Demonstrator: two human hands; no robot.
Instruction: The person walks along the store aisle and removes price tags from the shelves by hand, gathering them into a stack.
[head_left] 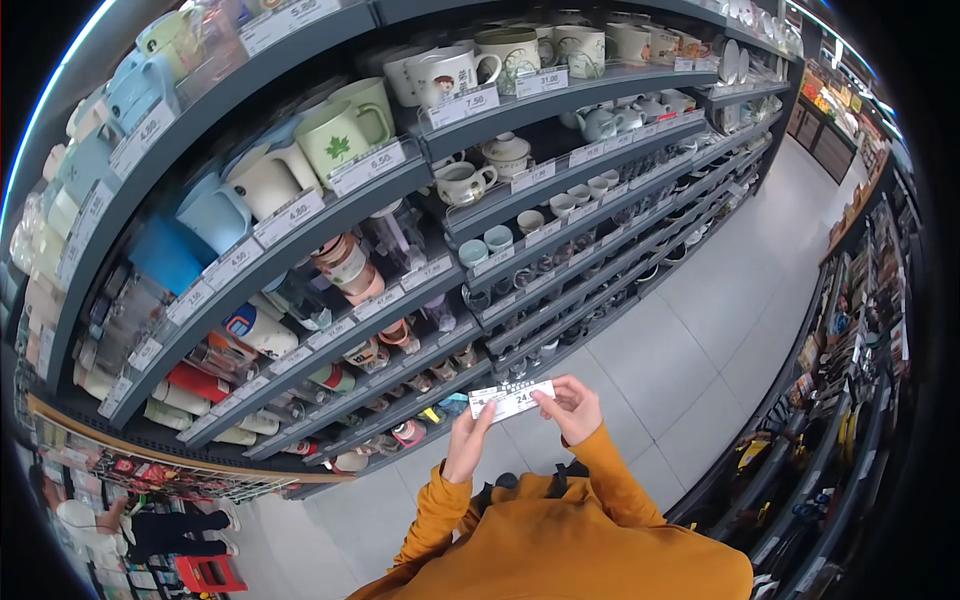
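Note:
A white price label [515,402] with dark print, on which "24" can be read, is held out flat in front of my body. My left hand [467,440] pinches its left end, thumb on top. At the other end, my right hand [570,408] grips it between thumb and fingers. The fingers beneath the label are mostly hidden. Just beyond it lie the lower shelf rows with cups and bottles. Both arms are in mustard sleeves [610,475].
Dark shelves of mugs [345,130], a blue jug [215,212], teapots [600,122] and bottles [350,268] curve ahead, with price tags along their edges. Another shelf unit [800,450] runs along the right of the tiled aisle [690,340]. At lower left, a person [150,530] is near a red stool [210,573].

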